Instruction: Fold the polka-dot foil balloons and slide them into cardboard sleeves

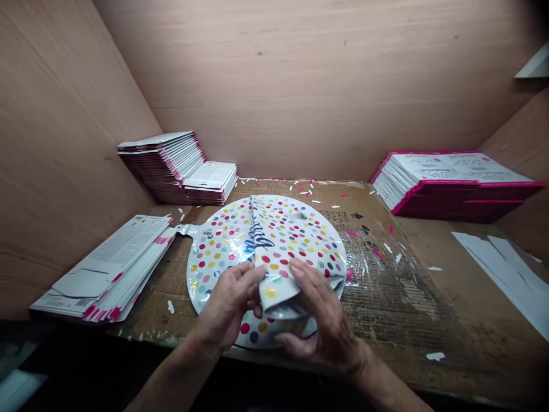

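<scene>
A flat, round foil balloon (218, 246) with multicoloured dots and blue script lies on the cardboard-covered worktop, its tail pointing left. Part of the foil is folded over toward the middle. My left hand (231, 297) pinches the near left corner of that fold between thumb and fingers. Over the fold's right side, my right hand (321, 315) rests with its fingertips on the foil and its thumb spread lower down, near the balloon's front edge. The underside of the fold is partly hidden by both hands.
Printed card sleeves (111, 263) lie stacked at the left, with further card stacks (171, 166) behind them. A pink-edged stack (454, 177) stands back right; white sheets (501, 274) lie at the right. Pink and white paper scraps (388, 248) litter the cardboard (377, 297). Wooden panels (300, 86) enclose the worktop.
</scene>
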Available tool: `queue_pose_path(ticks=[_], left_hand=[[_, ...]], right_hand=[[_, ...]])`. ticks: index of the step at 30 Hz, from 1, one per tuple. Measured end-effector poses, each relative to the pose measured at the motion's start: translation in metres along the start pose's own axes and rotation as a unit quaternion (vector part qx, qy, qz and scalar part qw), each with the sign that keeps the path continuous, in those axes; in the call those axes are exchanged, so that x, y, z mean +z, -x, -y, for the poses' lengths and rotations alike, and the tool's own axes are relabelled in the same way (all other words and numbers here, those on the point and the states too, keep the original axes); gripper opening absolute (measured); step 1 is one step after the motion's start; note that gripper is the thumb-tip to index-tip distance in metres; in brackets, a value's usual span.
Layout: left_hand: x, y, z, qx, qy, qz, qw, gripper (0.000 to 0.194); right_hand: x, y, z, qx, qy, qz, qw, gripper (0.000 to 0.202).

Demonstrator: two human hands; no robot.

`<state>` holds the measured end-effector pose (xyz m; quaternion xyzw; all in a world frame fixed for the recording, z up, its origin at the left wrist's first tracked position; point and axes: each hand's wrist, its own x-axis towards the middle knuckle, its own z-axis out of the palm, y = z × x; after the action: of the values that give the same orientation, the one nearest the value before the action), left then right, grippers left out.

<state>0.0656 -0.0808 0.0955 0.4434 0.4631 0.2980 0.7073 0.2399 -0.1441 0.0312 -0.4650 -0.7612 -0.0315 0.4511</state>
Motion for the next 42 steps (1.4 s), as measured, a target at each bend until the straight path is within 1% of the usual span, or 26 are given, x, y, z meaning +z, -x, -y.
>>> queue_pose_path(ticks=[2, 4, 5, 7, 8, 9, 10, 12, 14, 16, 18, 20, 22, 23, 24, 26, 27, 28, 29, 31, 33, 35, 37, 39, 40, 42], left_hand=[[0.002, 0.001, -0.014, 0.004, 0.01, 0.03, 1.0, 0.039], [-0.002, -0.001, -0.016, 0.011, -0.134, 0.035, 0.99, 0.042], [-0.005, -0.004, -0.014, 0.026, -0.244, 0.013, 0.969, 0.044], [-0.013, -0.013, -0.008, 0.103, -0.443, -0.09, 0.886, 0.046], [-0.017, -0.019, -0.006, 0.163, -0.502, -0.14, 0.838, 0.047], [-0.019, -0.026, -0.006, 0.227, -0.534, -0.164, 0.798, 0.049], [-0.021, -0.034, -0.007, 0.288, -0.549, -0.151, 0.77, 0.053], [-0.024, -0.048, -0.013, 0.372, -0.565, -0.055, 0.734, 0.058], [-0.027, -0.062, -0.02, 0.399, -0.578, 0.009, 0.712, 0.056], [-0.033, -0.074, -0.021, 0.4, -0.593, 0.011, 0.699, 0.052], [-0.042, -0.085, -0.013, 0.385, -0.603, 0.034, 0.698, 0.048], [-0.054, -0.094, 0.001, 0.358, -0.6, 0.087, 0.711, 0.048], [-0.067, -0.1, 0.013, 0.328, -0.563, 0.117, 0.749, 0.051], [-0.073, -0.102, 0.017, 0.312, -0.532, 0.121, 0.777, 0.055], [-0.079, -0.103, 0.019, 0.294, -0.495, 0.125, 0.808, 0.06], [-0.085, -0.104, 0.019, 0.255, -0.417, 0.122, 0.864, 0.072], [-0.086, -0.106, 0.017, 0.233, -0.39, 0.113, 0.884, 0.074], [-0.085, -0.108, 0.015, 0.211, -0.377, 0.092, 0.897, 0.072], [-0.083, -0.111, 0.014, 0.193, -0.375, 0.052, 0.905, 0.065], [-0.077, -0.12, 0.013, 0.168, -0.387, -0.052, 0.905, 0.046], [-0.072, -0.131, 0.015, 0.16, -0.385, -0.127, 0.9, 0.037], [-0.07, -0.142, 0.018, 0.155, -0.371, -0.154, 0.903, 0.032], [-0.072, -0.15, 0.02, 0.144, -0.36, -0.164, 0.907, 0.027], [-0.075, -0.155, 0.02, 0.131, -0.356, -0.174, 0.909, 0.025], [-0.075, -0.156, 0.019, 0.124, -0.357, -0.177, 0.909, 0.027], [-0.074, -0.157, 0.015, 0.109, -0.368, -0.186, 0.905, 0.031]], right_hand=[[0.005, 0.015, 0.008, 0.001, 0.079, -0.08, 0.994, 0.076], [0.011, 0.028, 0.001, 0.031, 0.135, -0.108, 0.985, 0.068], [0.013, 0.032, -0.005, 0.042, 0.152, -0.1, 0.982, 0.064], [0.013, 0.037, -0.016, 0.039, 0.177, -0.065, 0.981, 0.06], [0.011, 0.038, -0.02, 0.024, 0.186, -0.04, 0.981, 0.06], [0.009, 0.039, -0.022, 0.003, 0.19, -0.011, 0.982, 0.061], [0.007, 0.038, -0.023, -0.017, 0.193, 0.018, 0.981, 0.06], [0.004, 0.039, -0.023, -0.049, 0.197, 0.074, 0.976, 0.054], [0.004, 0.042, -0.023, -0.064, 0.201, 0.109, 0.971, 0.05], [0.004, 0.047, -0.022, -0.079, 0.207, 0.122, 0.968, 0.047], [0.002, 0.048, -0.022, -0.098, 0.206, 0.14, 0.964, 0.046], [-0.005, 0.036, -0.027, -0.104, 0.174, 0.189, 0.961, 0.046], [-0.013, 0.002, -0.038, -0.046, 0.13, 0.271, 0.953, 0.046], [-0.015, -0.023, -0.047, 0.008, 0.108, 0.326, 0.939, 0.045], [-0.017, -0.053, -0.058, 0.076, 0.101, 0.384, 0.915, 0.04], [-0.013, -0.12, -0.083, 0.142, 0.045, 0.527, 0.837, 0.021], [-0.009, -0.153, -0.095, 0.185, 0.023, 0.559, 0.808, 0.016], [-0.004, -0.181, -0.107, 0.235, 0.029, 0.539, 0.808, 0.013], [0.001, -0.204, -0.117, 0.268, 0.05, 0.497, 0.823, 0.009], [0.005, -0.223, -0.133, 0.297, 0.086, 0.421, 0.853, 0.014], [0.0, -0.206, -0.143, 0.303, 0.091, 0.319, 0.894, 0.033], [-0.012, -0.162, -0.151, 0.307, 0.036, 0.197, 0.93, 0.057], [-0.025, -0.106, -0.159, 0.327, -0.078, 0.158, 0.928, 0.071], [-0.031, -0.058, -0.168, 0.379, -0.125, 0.116, 0.91, 0.066], [-0.03, -0.041, -0.173, 0.409, -0.107, 0.083, 0.902, 0.061], [-0.023, -0.023, -0.183, 0.431, -0.019, 0.06, 0.9, 0.058]])
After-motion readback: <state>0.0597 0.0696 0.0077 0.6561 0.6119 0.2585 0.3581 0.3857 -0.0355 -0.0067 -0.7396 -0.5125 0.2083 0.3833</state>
